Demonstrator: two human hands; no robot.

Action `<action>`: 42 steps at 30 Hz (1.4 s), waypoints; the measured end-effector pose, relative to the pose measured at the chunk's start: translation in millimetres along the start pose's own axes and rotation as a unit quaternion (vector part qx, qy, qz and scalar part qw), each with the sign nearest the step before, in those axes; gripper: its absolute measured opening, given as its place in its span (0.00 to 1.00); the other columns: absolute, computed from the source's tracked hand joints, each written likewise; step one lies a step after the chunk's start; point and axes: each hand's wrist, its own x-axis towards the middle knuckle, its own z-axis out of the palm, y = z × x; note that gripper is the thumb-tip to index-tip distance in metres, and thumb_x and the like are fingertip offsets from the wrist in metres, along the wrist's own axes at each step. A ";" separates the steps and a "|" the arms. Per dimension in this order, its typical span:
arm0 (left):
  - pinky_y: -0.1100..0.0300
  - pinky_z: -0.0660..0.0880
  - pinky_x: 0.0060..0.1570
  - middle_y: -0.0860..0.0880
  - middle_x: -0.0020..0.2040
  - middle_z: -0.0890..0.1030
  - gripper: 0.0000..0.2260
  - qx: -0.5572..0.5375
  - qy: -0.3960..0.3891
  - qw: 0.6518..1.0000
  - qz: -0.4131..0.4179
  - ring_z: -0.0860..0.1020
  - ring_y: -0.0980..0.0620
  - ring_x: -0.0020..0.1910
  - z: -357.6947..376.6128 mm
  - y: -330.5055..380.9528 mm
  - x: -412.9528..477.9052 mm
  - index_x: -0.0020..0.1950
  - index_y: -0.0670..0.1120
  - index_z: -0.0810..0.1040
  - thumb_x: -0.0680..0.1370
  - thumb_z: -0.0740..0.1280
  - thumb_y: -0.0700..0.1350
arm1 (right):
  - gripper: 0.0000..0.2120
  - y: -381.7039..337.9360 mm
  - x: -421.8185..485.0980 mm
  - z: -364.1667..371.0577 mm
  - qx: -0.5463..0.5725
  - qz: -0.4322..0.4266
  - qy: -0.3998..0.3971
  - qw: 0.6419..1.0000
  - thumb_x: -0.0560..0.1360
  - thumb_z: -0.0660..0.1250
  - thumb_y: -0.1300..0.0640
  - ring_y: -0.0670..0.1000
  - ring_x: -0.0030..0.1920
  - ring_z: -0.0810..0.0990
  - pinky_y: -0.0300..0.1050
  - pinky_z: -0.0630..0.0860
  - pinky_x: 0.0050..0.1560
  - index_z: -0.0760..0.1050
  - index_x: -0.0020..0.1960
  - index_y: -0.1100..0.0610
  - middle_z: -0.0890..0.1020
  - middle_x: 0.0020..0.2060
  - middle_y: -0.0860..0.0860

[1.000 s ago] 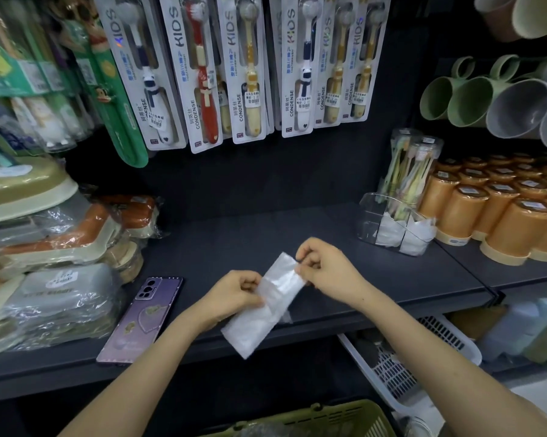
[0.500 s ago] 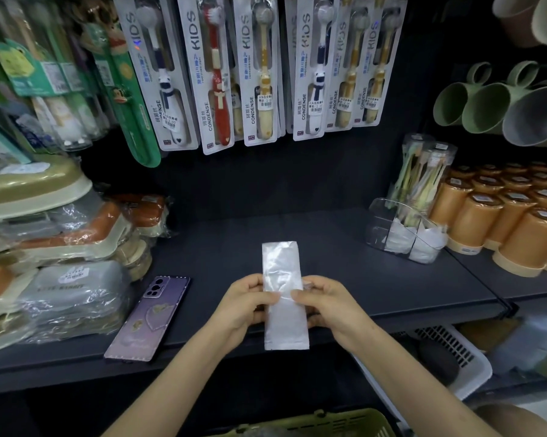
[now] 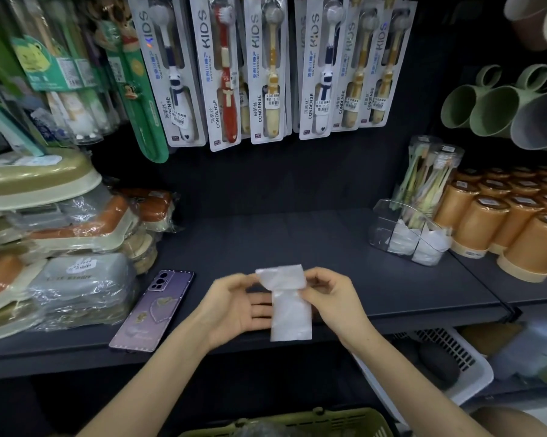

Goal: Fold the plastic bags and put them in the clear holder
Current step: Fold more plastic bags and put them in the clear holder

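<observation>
Dark store shelf (image 3: 297,238), dark back panel (image 3: 281,178). Kids toothbrush packs (image 3: 225,70) hang far. Wrapped boxes (image 3: 77,228) stacked left, orange cups (image 3: 483,228) right, green mugs (image 3: 486,105) far right. White basket (image 3: 474,373) lower right.

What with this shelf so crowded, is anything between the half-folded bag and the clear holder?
Nothing visible does. The plastic bag, held by the left hand and right hand at the shelf front, has only bare surface between it and the clear holder at back right.
</observation>
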 end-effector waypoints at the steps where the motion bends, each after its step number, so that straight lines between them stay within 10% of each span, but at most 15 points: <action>1: 0.43 0.76 0.54 0.32 0.57 0.78 0.22 0.010 -0.002 1.000 -0.015 0.79 0.36 0.52 -1.0 1.5 -0.8 0.63 0.37 0.74 0.76 0.62 0.51 | 0.12 0.2 -0.5 -1.5 -0.013 -0.027 -0.004 1.000 0.73 0.64 0.72 0.46 0.44 0.82 0.38 0.78 0.45 0.82 0.44 0.59 0.84 0.41 0.51; 6: 0.56 0.78 0.41 0.44 0.47 0.83 0.18 0.168 0.011 0.986 0.017 0.82 0.48 0.45 10.9 2.0 -3.4 0.54 0.42 0.76 0.65 0.74 0.41 | 0.14 -0.1 -2.7 -8.6 -0.022 -0.064 -0.043 0.997 0.73 0.65 0.74 0.46 0.43 0.82 0.38 0.77 0.44 0.82 0.44 0.57 0.83 0.41 0.49; 11: 0.56 0.78 0.47 0.45 0.47 0.84 0.17 0.297 0.038 0.949 0.100 0.82 0.48 0.48 15.8 1.8 5.0 0.54 0.45 0.75 0.69 0.75 0.34 | 0.16 -11.8 1.4 -35.2 0.108 0.074 -0.133 0.982 0.72 0.67 0.65 0.53 0.48 0.83 0.43 0.79 0.47 0.78 0.59 0.58 0.84 0.48 0.56; 16: 0.59 0.79 0.48 0.48 0.46 0.84 0.14 0.392 0.033 0.906 0.155 0.83 0.51 0.47 31.9 4.9 16.3 0.53 0.46 0.77 0.70 0.74 0.35 | 0.06 -15.1 9.1 -36.8 -0.061 0.038 -0.088 0.994 0.73 0.73 0.58 0.47 0.40 0.81 0.39 0.78 0.43 0.83 0.47 0.60 0.84 0.40 0.56; 23: 0.65 0.75 0.44 0.49 0.41 0.84 0.04 0.328 0.054 0.929 0.165 0.81 0.54 0.42 53.2 0.9 35.6 0.45 0.43 0.81 0.72 0.74 0.39 | 0.07 -23.2 22.1 -65.2 -0.018 -0.019 0.081 0.996 0.74 0.71 0.65 0.44 0.31 0.77 0.35 0.73 0.31 0.82 0.37 0.59 0.82 0.32 0.52; 28: 0.63 0.78 0.45 0.49 0.40 0.85 0.03 0.343 0.062 0.916 0.200 0.81 0.53 0.41 79.9 2.9 57.5 0.40 0.44 0.82 0.72 0.74 0.37 | 0.05 -21.9 24.3 -102.9 0.079 0.049 0.043 0.995 0.76 0.69 0.59 0.51 0.38 0.80 0.41 0.77 0.39 0.82 0.48 0.58 0.84 0.38 0.53; 32: 0.65 0.77 0.44 0.51 0.38 0.84 0.06 0.365 0.048 0.906 0.210 0.80 0.55 0.40 105.4 4.0 82.3 0.37 0.47 0.82 0.72 0.74 0.38 | 0.21 -8.3 13.6 -149.3 0.061 0.120 -0.036 0.990 0.72 0.71 0.43 0.49 0.55 0.81 0.48 0.75 0.57 0.76 0.62 0.50 0.82 0.56 0.48; 38: 0.69 0.76 0.44 0.53 0.41 0.84 0.03 0.397 0.006 0.897 0.195 0.80 0.58 0.41 144.3 -1.0 119.5 0.45 0.45 0.82 0.72 0.74 0.39 | 0.13 8.7 10.9 -180.0 0.026 0.059 0.131 0.989 0.74 0.72 0.58 0.48 0.38 0.72 0.34 0.68 0.36 0.78 0.42 0.71 0.76 0.35 0.54; 42: 0.67 0.73 0.48 0.50 0.55 0.79 0.16 0.351 0.057 0.921 0.161 0.79 0.56 0.52 162.3 -4.8 151.3 0.60 0.51 0.76 0.74 0.73 0.48 | 0.12 9.8 14.3 -213.7 0.020 0.039 0.204 0.978 0.73 0.72 0.60 0.44 0.31 0.69 0.31 0.65 0.31 0.76 0.34 0.65 0.73 0.30 0.52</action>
